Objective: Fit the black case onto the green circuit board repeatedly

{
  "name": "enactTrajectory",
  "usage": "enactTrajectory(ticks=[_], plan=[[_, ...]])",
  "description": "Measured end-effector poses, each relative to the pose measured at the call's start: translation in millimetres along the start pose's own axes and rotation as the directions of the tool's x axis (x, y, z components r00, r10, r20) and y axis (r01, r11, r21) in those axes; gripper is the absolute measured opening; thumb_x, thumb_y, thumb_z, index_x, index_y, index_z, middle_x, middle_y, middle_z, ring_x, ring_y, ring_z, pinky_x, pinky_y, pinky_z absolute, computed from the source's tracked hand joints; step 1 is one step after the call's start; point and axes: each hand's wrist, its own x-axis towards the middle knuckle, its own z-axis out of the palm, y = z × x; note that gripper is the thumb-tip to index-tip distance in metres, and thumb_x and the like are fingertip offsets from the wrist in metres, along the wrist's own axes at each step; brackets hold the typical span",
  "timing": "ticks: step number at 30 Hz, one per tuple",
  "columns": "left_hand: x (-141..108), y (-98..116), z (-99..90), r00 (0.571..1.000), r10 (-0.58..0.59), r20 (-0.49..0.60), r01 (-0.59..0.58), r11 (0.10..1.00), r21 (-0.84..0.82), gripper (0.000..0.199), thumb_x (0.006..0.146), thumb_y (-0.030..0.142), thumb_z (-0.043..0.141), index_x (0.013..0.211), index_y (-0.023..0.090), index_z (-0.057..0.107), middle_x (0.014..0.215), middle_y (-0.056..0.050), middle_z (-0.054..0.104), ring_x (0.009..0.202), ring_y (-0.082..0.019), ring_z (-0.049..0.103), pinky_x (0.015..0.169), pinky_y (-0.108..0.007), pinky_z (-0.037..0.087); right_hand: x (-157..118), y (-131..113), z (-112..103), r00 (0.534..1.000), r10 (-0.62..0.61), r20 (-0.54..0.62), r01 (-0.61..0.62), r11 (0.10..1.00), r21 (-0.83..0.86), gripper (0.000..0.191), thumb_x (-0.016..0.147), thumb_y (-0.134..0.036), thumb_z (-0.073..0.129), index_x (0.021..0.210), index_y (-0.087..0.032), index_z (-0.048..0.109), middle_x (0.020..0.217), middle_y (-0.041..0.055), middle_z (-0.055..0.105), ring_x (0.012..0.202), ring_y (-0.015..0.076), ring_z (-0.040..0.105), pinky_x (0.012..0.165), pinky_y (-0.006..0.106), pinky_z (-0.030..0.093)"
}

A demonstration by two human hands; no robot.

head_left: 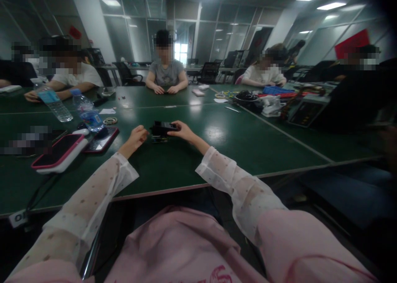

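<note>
A black box-like device (161, 128) is at the middle of the green table, tilted a little, with my right hand (182, 131) gripping its right end between thumb and fingers. Under its lower edge shows a thin part that looks like a circuit board (159, 139). My left hand (138, 136) is just left of the device, its fingers curled together; what they hold, if anything, is too small to make out. A small gap separates this hand from the device.
Two plastic bottles (89, 116), a tape roll (110, 121) and phones (58, 150) are at the left of the green table (245, 146). Several people sit across it. Cables, a blue tray (274, 90) and a metal-cased unit (307, 110) occupy the right side.
</note>
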Motion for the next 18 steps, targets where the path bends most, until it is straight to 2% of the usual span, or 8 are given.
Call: enactTrajectory(ticks=[4,7,10,14,16,18], plan=[[0,2,2.6,1.0,0.013,0.028,-0.014,0.999,0.033,0.047,0.058,0.006,0.069,0.061,0.02,0.024,0.052,0.011,0.03,0.038,-0.001,0.031,0.037,-0.017,0.019,5,-2,-8,0.985,0.006,-0.174,-0.001,1.0,0.028,0.058,0.063,-0.049,0.081,0.107,-0.02,0.057,0.095,0.0024,0.062,0.087,0.018,0.059,0.079,0.033,0.048],[-2,1,4.1,0.997,0.053,0.053,-0.057,0.995,0.085,0.045,0.06,0.011,0.071,0.06,0.02,0.027,0.052,0.01,0.029,0.039,-0.003,0.029,0.038,-0.018,0.019,9,9,-16,0.934,0.013,-0.357,-0.051,0.994,-0.097,0.058,0.063,-0.049,0.079,0.107,-0.02,0.055,0.095,0.0036,0.063,0.089,0.0204,0.06,0.081,0.035,0.049],[-2,-3,3.5,0.99,0.138,0.023,-0.14,0.966,0.219,0.04,0.063,0.015,0.07,0.057,0.02,0.031,0.051,0.009,0.032,0.041,-0.005,0.03,0.041,-0.018,0.02,9,24,-23,0.882,-0.001,-0.471,-0.126,0.963,-0.239,0.058,0.063,-0.042,0.08,0.108,-0.017,0.055,0.102,0.0076,0.064,0.097,0.0238,0.061,0.087,0.037,0.048],[-2,-7,0.3,0.949,0.316,-0.007,-0.278,0.844,0.458,0.033,0.065,0.014,0.067,0.054,0.018,0.036,0.052,0.007,0.036,0.049,-0.008,0.033,0.049,-0.019,0.024,6,36,-29,0.852,-0.013,-0.523,-0.226,0.893,-0.39,0.055,0.065,-0.037,0.08,0.109,-0.013,0.056,0.108,0.0134,0.063,0.101,0.0269,0.061,0.089,0.04,0.048],[-1,-7,-1.1,0.924,0.381,0.03,-0.328,0.752,0.571,0.031,0.066,0.013,0.064,0.053,0.018,0.037,0.052,0.006,0.037,0.051,-0.009,0.033,0.051,-0.02,0.023,5,38,-30,0.852,0.018,-0.523,-0.285,0.855,-0.434,0.055,0.066,-0.036,0.08,0.11,-0.012,0.057,0.109,0.0155,0.062,0.102,0.029,0.061,0.09,0.041,0.048],[-1,-7,-1.6,0.915,0.394,0.086,-0.349,0.669,0.656,0.027,0.065,0.009,0.061,0.051,0.018,0.039,0.051,0.005,0.038,0.052,-0.01,0.033,0.053,-0.022,0.022,4,39,-30,0.854,0.05,-0.518,-0.322,0.833,-0.45,0.058,0.066,-0.036,0.08,0.113,-0.012,0.055,0.111,0.0169,0.061,0.106,0.0305,0.06,0.092,0.043,0.047]])
